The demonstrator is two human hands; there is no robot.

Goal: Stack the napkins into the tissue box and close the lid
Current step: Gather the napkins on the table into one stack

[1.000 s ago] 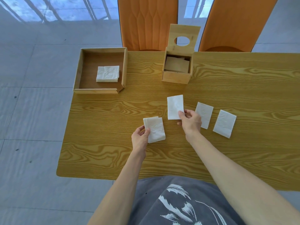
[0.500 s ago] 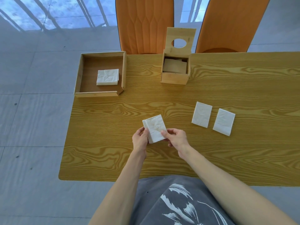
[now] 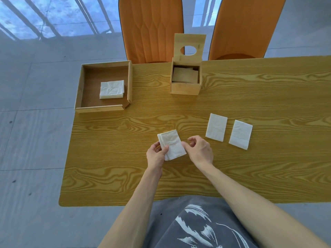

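A small stack of white folded napkins point(image 3: 171, 144) is held just above the wooden table point(image 3: 125, 169), pinched at its lower left by my left hand point(image 3: 156, 155). My right hand point(image 3: 200, 151) hovers at the stack's right edge, its fingertips curled and touching or nearly touching the napkins. Two more folded napkins point(image 3: 216, 126) point(image 3: 240, 134) lie flat to the right. The wooden tissue box point(image 3: 185, 88) stands at the far side with its lid point(image 3: 190, 46) raised upright, and napkins show inside it.
A shallow wooden tray point(image 3: 84, 83) sits at the table's far left corner with a pile of white napkins point(image 3: 112, 89) inside. Two orange chairs point(image 3: 151, 27) point(image 3: 245, 27) stand behind the table. The table's left edge drops to grey floor tiles.
My right hand carried a napkin from the table onto the stack in my left hand. Three loose napkins on the table became two. Both hands now meet at the stack.
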